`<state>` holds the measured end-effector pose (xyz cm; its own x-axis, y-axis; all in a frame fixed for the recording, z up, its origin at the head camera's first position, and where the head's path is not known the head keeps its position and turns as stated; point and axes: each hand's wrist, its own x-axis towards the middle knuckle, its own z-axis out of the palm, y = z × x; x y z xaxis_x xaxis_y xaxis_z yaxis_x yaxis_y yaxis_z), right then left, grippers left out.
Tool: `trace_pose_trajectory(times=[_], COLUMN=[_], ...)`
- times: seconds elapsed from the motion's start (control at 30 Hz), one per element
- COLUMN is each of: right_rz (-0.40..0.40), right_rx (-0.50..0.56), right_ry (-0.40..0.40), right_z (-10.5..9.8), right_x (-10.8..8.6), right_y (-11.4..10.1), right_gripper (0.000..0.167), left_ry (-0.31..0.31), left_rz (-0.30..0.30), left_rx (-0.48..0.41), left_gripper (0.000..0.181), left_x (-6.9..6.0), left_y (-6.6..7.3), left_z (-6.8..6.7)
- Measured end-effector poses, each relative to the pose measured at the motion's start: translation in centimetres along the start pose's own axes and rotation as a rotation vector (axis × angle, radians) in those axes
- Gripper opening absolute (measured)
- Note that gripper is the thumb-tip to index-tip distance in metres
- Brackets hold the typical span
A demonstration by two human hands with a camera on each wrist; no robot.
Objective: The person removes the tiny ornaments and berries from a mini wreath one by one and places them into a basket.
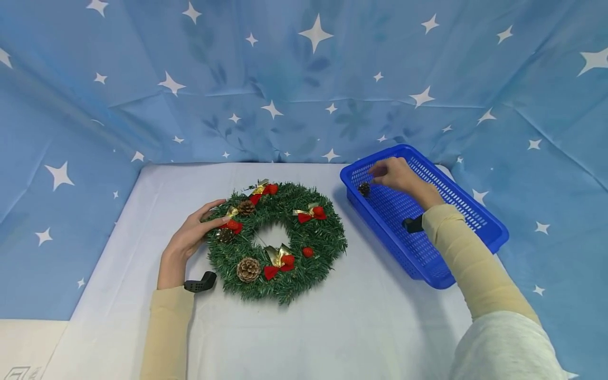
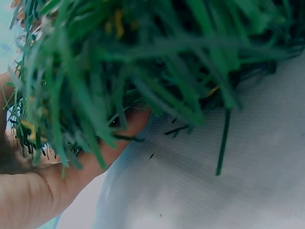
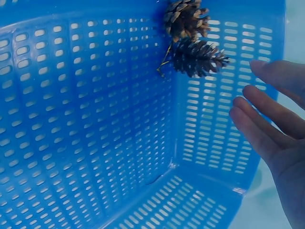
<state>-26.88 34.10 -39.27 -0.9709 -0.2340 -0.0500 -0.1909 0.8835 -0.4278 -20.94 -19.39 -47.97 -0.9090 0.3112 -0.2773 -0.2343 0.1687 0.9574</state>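
A green wreath (image 1: 328, 240) lies on the white table, decorated with pine cones, red berries, and red and gold bows. At its left side my left hand (image 1: 192, 232) grips the wreath, thumb over the top beside a bow; in the left wrist view a finger is partly hidden under the green strands. My right hand (image 1: 399, 174) is over the far end of a blue basket (image 1: 380, 240). Its fingers are parted and hold nothing. Near them in the right wrist view, a brown pine cone (image 3: 186, 21) and a darker pine cone (image 3: 198, 59) lie together inside the basket.
The basket stands slanted at the table's right side, its far end near the backdrop. Blue cloth with white stars (image 1: 315, 34) hangs behind and at both sides. White tabletop (image 1: 304, 338) stretches in front of the wreath.
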Motion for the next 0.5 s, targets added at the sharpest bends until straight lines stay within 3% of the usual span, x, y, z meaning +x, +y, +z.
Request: trace_pose_trajectory(times=[0.5], right_rz=[-0.03], right_rx=[0.011], right_ry=[0.004], right_z=[-1.0], right_x=[-0.1], right_y=[-1.7], right_gripper=[0.03], left_ry=[-0.001], left_rz=[0.005], left_rx=[-0.016], left_gripper=[0.077], left_x=[-0.1], left_y=[0.1], left_z=[0.1])
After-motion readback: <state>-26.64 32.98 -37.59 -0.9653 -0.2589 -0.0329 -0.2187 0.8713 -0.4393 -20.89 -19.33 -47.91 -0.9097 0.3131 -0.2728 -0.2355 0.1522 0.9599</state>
